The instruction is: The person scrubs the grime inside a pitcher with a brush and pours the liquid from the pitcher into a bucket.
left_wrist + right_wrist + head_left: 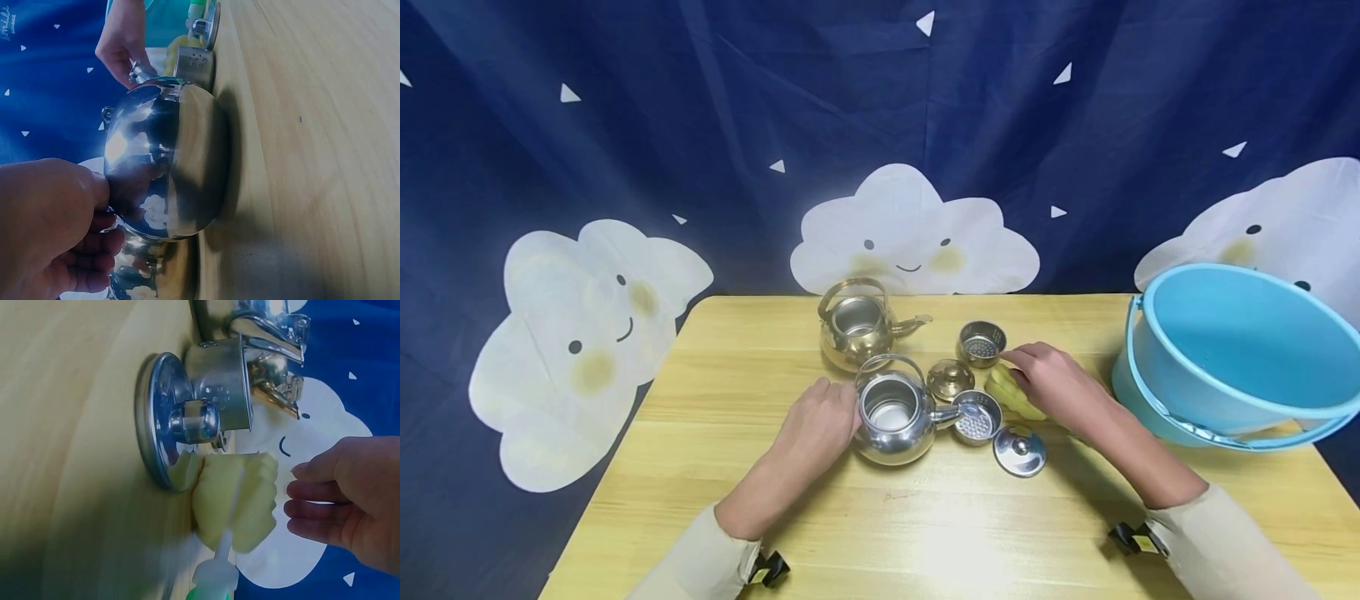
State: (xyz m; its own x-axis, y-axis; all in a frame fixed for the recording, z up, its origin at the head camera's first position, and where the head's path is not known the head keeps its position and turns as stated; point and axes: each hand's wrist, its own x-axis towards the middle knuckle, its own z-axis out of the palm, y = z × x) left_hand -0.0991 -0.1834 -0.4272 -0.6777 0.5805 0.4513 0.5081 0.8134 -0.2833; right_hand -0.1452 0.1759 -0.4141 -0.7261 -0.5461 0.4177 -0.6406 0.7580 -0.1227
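My left hand (pixel 825 415) is at the left side of a silver kettle (pixel 891 446) with its lid off, thumb against the body near the rim and fingers curled. My right hand (pixel 1048 375) hovers beside a yellow sponge brush (pixel 234 500), fingers loosely bent, a gap between them and the sponge. The brush's white and green handle (pixel 215 578) shows in the right wrist view. Behind the silver kettle stands a gold-toned kettle (pixel 850 350), also lidless. Two perforated metal strainers (pixel 981 343) and a gold-toned lid (pixel 951 380) sit between the hands. A silver lid (pixel 1019 451) lies nearer.
A large light-blue bucket (pixel 1150 367) with its handle hanging at the front stands on the right of the wooden table (pixel 715 367). A dark blue curtain (pixel 737 100) with cloud prints hangs behind the table.
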